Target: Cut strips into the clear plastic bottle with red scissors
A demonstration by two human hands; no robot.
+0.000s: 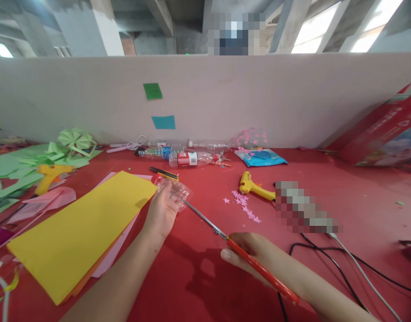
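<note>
Red-handled scissors [240, 252] sit gripped in the right hand [263, 248], blades [203, 217] meeting the red-capped plastic bottle piece [180, 191] the left hand [162, 209] pinches.

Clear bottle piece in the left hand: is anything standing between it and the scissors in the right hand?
Nothing visible does. The scissors in the right hand reach right up to the clear bottle piece in the left hand. The knife lies beyond that piece and the pink stars to its right, both out of line.
</note>
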